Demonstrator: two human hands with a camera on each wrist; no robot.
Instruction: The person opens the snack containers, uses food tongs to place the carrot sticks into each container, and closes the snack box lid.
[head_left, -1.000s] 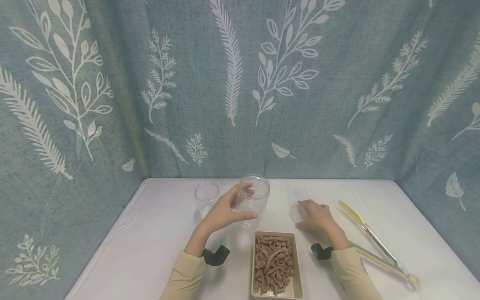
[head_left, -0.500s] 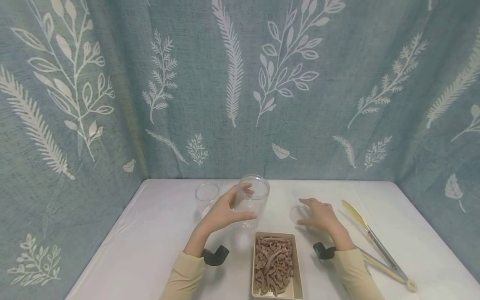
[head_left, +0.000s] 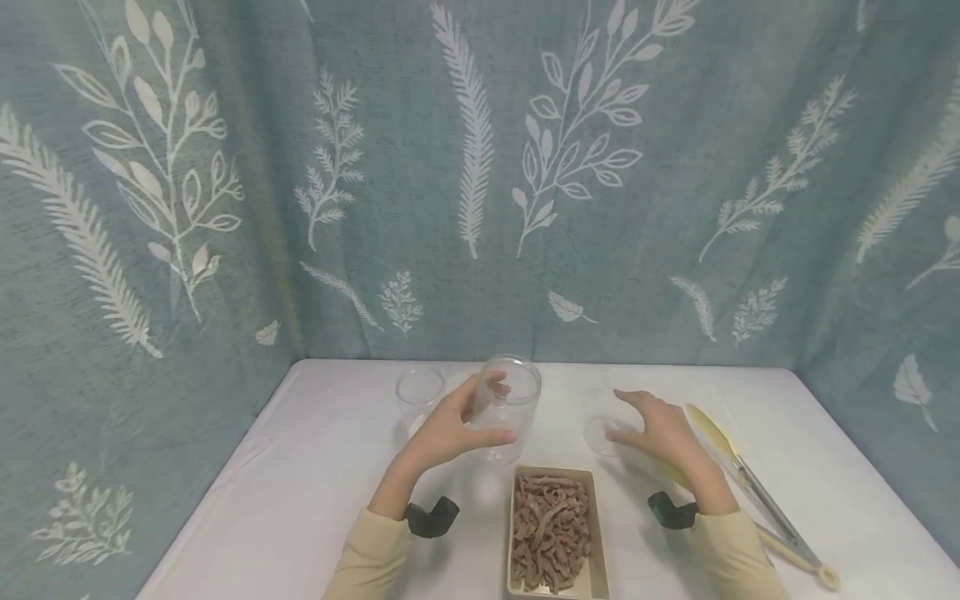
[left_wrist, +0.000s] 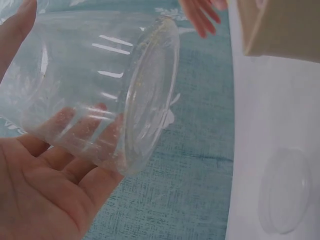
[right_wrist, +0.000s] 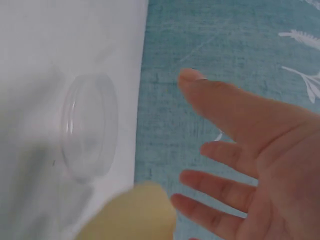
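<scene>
My left hand holds a clear plastic jar, fingers around its far side and thumb across the near side. In the left wrist view the jar shows see-through walls and a wide round rim, with the fingers visible through it. My right hand is spread, fingers apart, and holds nothing. Beside its thumb a clear round lid lies flat on the table; the right wrist view shows this lid apart from the fingers. A second clear jar stands behind my left hand, partly hidden by it.
Between my forearms sits a beige rectangular box of brown, strip-like pieces. Tongs with yellow tips lie at the right, partly under my right forearm in view. A patterned blue-green curtain hangs behind the white table.
My right hand has drawn back to the right, off the lid, and its fingers have spread wider. The tongs have shifted slightly. My left hand keeps its hold on the jar.
</scene>
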